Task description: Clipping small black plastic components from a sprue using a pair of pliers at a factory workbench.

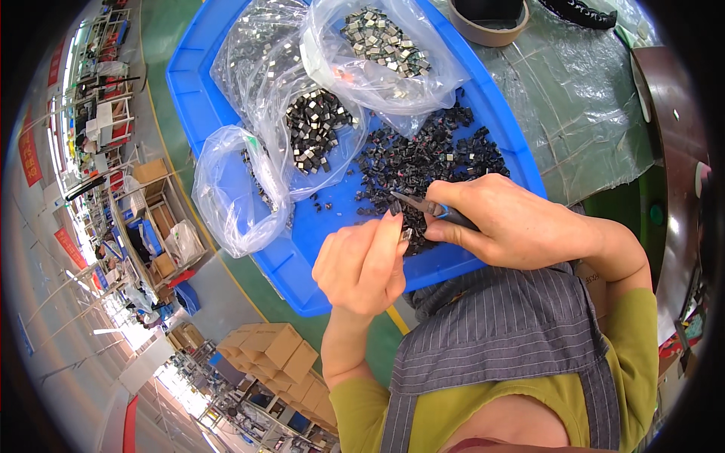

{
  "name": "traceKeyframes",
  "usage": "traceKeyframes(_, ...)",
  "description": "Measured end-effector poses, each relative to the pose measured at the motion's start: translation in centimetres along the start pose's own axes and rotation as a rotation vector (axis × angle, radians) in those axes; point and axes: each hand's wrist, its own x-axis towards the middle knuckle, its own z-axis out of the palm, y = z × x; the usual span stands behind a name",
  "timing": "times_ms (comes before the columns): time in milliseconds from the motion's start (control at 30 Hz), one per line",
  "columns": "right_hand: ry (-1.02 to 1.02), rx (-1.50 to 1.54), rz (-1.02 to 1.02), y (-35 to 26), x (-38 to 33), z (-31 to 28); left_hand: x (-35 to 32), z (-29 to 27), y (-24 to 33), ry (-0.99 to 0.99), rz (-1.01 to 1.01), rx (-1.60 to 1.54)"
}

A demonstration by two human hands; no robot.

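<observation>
A film-covered green table (559,113), a cluttered blue plastic tray (288,281), two busy hands.

Behind, brown cardboard boxes (279,351) stand stacked on the floor; clear plastic bags bunch across the tray's far and left parts — an upper one (447,72) with silvery blocks, a slack one (219,219) at the left. Beyond the hands spreads a heap of small black pieces (411,155), crowding the tray's right half; a brown tape roll (483,34) sits past the far rim. The right hand (521,219) is closed round dark pliers with blue-edged handles (453,217), their slim tip above the left fingertips. The left hand (362,264) pinches a tiny metallic part (406,235) over the heap — silvery, mostly hidden by fingers.
</observation>
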Motion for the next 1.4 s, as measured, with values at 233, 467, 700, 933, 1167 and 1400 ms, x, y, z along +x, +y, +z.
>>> traceKeyframes(233,-0.128,0.095,-0.018,0.3,0.0,-0.2,-0.7,-0.2,0.1,0.036,-0.183,-0.134)
traceKeyframes(467,-0.136,0.187,-0.007,0.0,0.2,-0.4,-0.9,-0.4,0.4,0.115,-0.206,-0.221)
traceKeyframes(700,0.005,0.435,-0.02,0.0,0.0,-0.6,-0.5,0.3,0.5,0.089,-0.132,-0.267)
traceKeyframes(933,0.044,0.427,-0.063,0.1,0.0,-0.7,-0.1,1.0,0.5,0.026,0.015,-0.219)
traceKeyframes(1167,0.072,0.374,-0.099,0.1,0.0,-0.3,-0.1,0.7,0.5,0.002,0.051,-0.205)
traceKeyframes(1400,0.526,0.241,-0.357,1.1,-0.4,0.5,0.0,0.6,0.4,0.015,0.05,-0.177)
